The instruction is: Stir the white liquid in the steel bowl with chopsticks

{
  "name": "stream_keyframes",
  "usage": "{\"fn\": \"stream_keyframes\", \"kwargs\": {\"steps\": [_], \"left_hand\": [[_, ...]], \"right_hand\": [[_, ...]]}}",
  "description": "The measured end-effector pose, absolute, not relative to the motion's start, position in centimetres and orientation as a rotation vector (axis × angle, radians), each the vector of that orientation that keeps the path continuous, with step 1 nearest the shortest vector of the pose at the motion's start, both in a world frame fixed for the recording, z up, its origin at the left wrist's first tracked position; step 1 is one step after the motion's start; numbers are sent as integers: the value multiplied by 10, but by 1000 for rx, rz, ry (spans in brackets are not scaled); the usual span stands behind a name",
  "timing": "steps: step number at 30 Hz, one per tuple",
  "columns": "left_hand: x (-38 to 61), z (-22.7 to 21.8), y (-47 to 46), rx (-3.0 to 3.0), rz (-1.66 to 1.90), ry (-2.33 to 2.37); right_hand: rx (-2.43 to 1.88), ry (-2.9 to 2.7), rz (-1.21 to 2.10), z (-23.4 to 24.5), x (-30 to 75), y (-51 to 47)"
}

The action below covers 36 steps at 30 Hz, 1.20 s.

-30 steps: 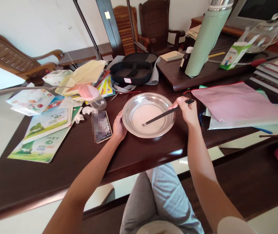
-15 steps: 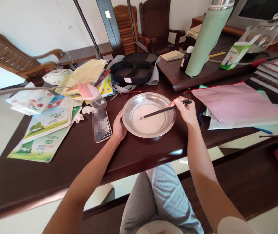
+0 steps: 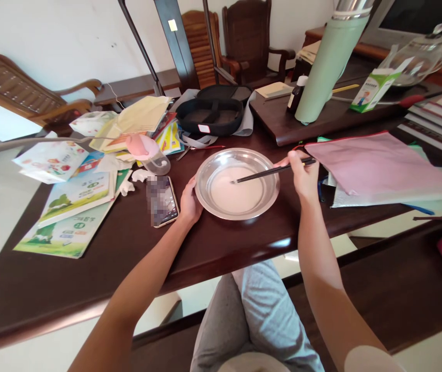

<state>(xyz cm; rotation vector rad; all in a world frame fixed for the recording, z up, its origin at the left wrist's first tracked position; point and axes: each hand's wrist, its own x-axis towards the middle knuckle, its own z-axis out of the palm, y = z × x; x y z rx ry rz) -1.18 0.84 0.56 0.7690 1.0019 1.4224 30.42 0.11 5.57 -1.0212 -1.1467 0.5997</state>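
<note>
A shallow stainless steel basin [image 3: 205,204] stands on the dark table with a milky, pale liquid or paste [image 3: 232,197] in its bottom. My left hand [image 3: 192,202] grips the basin's left edge, its fingers partly hidden by the rim. On the other side, my right hand [image 3: 301,173] is closed around a pair of black chopsticks [image 3: 263,173]. They slant down to the left over the rim, and their tips touch the pale contents near the middle. A phone [image 3: 164,204] lies just left of my left hand.
Workbooks [image 3: 66,227], a tissue pack [image 3: 52,160] and a pink-lidded cup [image 3: 149,155] crowd the left. Behind the basin is an open black case [image 3: 209,116]. A green thermos [image 3: 325,67] stands on a raised board; a pink zip pouch [image 3: 379,160] lies right.
My right hand has shifted to the right, drawing the chopstick tips rightward and slightly up through the pale contents. My left hand stays on the basin, which has not visibly moved.
</note>
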Motion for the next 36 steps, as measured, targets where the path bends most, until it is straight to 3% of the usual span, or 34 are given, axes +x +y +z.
{"fn": "stream_keyframes", "kwargs": {"steps": [8, 14, 20, 27, 36], "left_hand": [[-14, 0, 10, 751, 1421, 986], [-12, 1, 10, 738, 1419, 966], [-10, 2, 10, 750, 1422, 972], [-9, 4, 9, 727, 1413, 963], [-7, 3, 10, 732, 1421, 948]], "right_hand": [[-1012, -1292, 715, 57, 300, -2], [-997, -1085, 560, 51, 310, 2], [-998, -1282, 711, 51, 306, -1], [-1017, -1085, 557, 51, 311, 3], [-1025, -1275, 699, 53, 305, 0]]}}
